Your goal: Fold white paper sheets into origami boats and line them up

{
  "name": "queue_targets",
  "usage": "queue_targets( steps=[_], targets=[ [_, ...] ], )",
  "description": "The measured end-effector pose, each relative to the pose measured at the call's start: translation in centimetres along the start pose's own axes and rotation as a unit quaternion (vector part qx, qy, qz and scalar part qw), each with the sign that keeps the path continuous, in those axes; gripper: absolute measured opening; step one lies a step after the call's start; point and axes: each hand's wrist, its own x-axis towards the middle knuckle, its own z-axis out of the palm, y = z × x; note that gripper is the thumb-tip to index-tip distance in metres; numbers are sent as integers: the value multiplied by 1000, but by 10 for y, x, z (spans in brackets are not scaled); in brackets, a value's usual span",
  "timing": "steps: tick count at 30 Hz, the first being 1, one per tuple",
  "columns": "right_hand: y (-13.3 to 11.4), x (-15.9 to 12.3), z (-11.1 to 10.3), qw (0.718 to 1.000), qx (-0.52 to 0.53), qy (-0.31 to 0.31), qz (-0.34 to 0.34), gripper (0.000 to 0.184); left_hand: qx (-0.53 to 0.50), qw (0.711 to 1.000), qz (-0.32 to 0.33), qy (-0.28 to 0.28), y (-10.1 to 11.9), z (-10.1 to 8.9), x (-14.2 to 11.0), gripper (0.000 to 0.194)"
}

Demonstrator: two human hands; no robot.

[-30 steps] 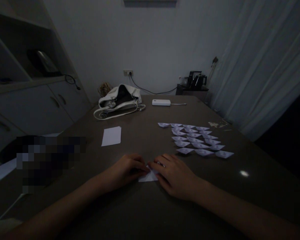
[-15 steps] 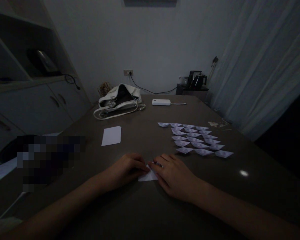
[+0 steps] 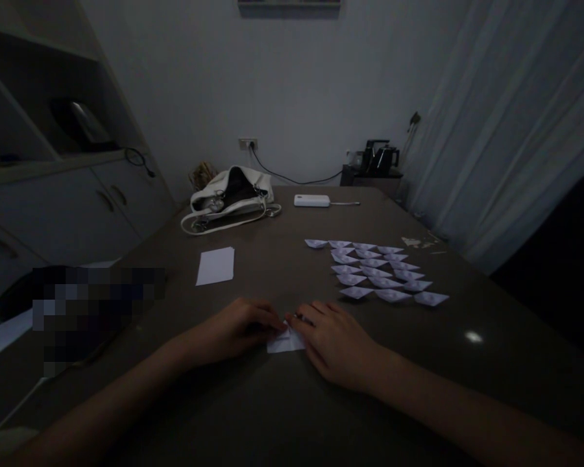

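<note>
A small folded sheet of white paper (image 3: 283,344) lies on the table between my hands, partly hidden under the fingers. My left hand (image 3: 246,329) pinches its left side, thumb and fingertips together on the fold. From the right, my right hand (image 3: 333,340) presses on the paper with its fingers bent over the upper edge. Beyond the right hand stand several folded paper boats (image 3: 383,283) in slanting rows. A stack of blank white paper (image 3: 215,266) lies farther off, to the left of the boats.
Toward the back of the table (image 3: 272,266) are a white handbag (image 3: 233,194) and a white power bank (image 3: 311,201) with a short strap. Paper scraps (image 3: 411,242) lie near the right edge. A blurred-out dark object (image 3: 97,318) is at the left edge.
My left fingers have shifted slightly on the paper, and a folded edge now shows beside the thumb. The right hand stays almost in place. The whole view has tilted slightly.
</note>
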Motion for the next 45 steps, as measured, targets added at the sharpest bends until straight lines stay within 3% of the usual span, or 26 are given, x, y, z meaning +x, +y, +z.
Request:
queue_targets(
  steps=[7, 45],
  targets=[
    [1, 0, 2, 999, 33, 16, 11, 30, 20, 1000, -6, -9, 1, -1, 1, 23],
    [-4, 1, -2, 1000, 7, -6, 5, 36, 67, 997, 22, -5, 3, 4, -2, 22]
  ],
)
